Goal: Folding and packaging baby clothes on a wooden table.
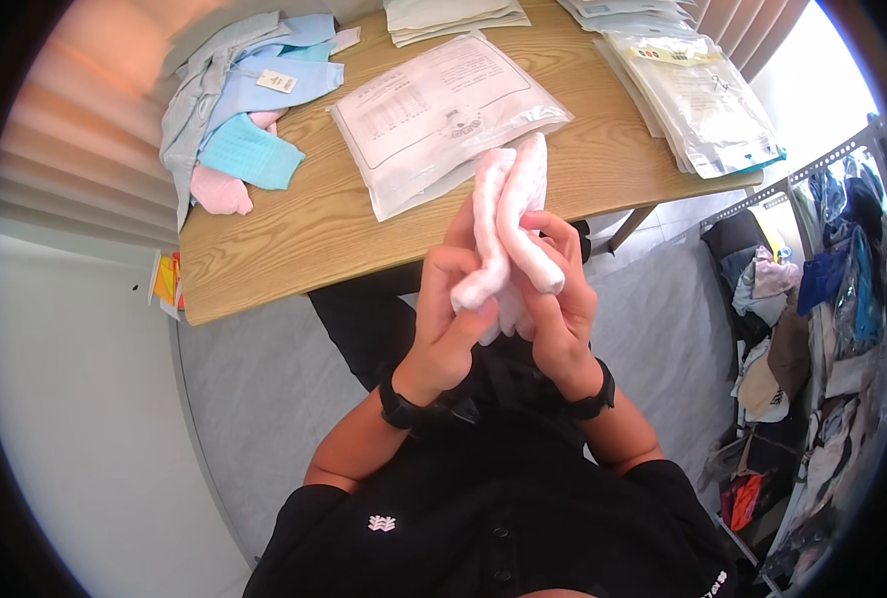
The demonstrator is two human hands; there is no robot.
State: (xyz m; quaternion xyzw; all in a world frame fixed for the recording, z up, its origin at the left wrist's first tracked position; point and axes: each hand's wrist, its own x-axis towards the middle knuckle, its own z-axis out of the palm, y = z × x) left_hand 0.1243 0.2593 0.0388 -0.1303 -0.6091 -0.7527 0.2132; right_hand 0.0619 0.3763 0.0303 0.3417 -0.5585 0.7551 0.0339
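Note:
Above my lap, just past the table's front edge, I hold a pale pink-white soft fabric item [519, 202]. It is folded lengthwise, with two thick rounded folds side by side and a looser part hanging below. My left hand [443, 318] grips the left fold, its thumb near the lower end. On the other fold is my right hand [565, 314], with thumb and fingers pinching it. The fabric's exact kind cannot be told. Just beyond its upper end, a printed clear plastic package [443, 112] lies on the wooden table [286, 254].
Grey, blue, teal and pink garments [252, 153], one with a tag, are piled at the table's left. At the right lies a stack of plastic bags [686, 97]; more flat packs [454, 16] lie at the back. A metal rack [772, 336] holding clothes stands to my right.

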